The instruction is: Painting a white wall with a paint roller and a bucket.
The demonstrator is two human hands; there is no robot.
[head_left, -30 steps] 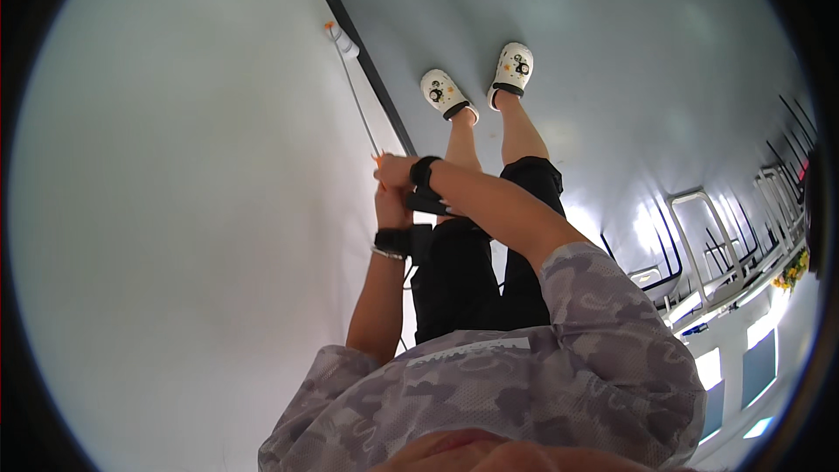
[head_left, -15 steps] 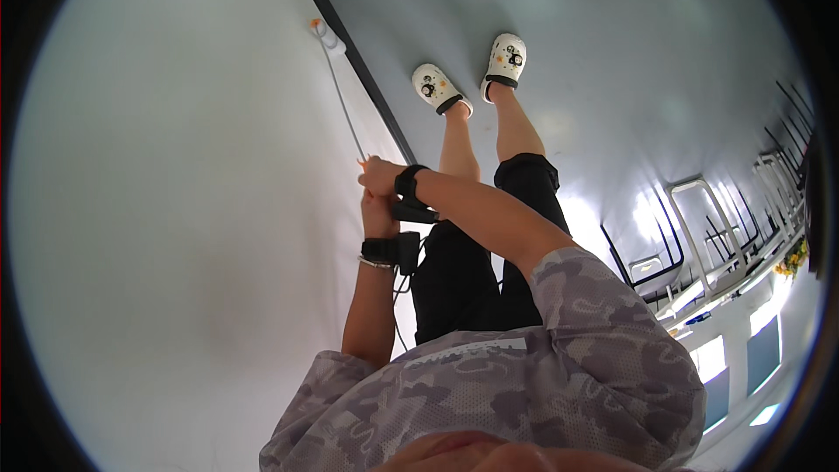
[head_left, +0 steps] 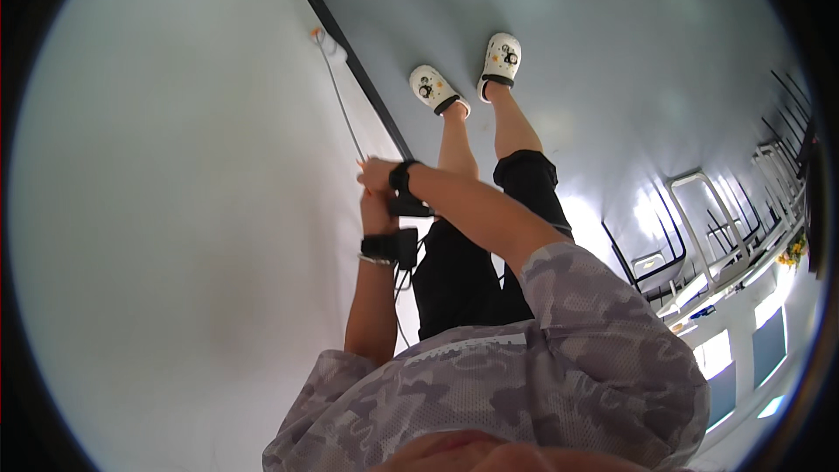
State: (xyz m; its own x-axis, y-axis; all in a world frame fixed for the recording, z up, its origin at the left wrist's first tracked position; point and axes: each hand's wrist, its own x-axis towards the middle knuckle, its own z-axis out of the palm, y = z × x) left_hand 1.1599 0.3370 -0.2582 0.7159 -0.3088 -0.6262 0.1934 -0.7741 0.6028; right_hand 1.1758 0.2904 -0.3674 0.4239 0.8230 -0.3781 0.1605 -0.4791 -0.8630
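Note:
A paint roller runs along the white wall at my left. Its white sleeve (head_left: 333, 50) has an orange end and lies against the wall just above the dark baseboard. From that end a thin grey rod (head_left: 341, 100) leads back to an orange handle (head_left: 360, 164). My right hand (head_left: 379, 175) is closed round the handle near the rod. Just behind it, my left hand (head_left: 374, 210) is closed on the same handle, its fingers partly hidden. Both wrists wear black straps with small dark boxes.
The white wall (head_left: 192, 210) fills the left side, edged by a dark baseboard (head_left: 341, 51). My feet in white clogs (head_left: 500, 57) stand on the grey floor (head_left: 629, 52). At the right are chairs or stools (head_left: 708, 218) with metal legs. A dark cable (head_left: 399, 319) hangs by my left arm.
The roller's sleeve has moved slightly nearer to me along the wall and looks blurred. My hands keep their hold on the handle and have barely shifted.

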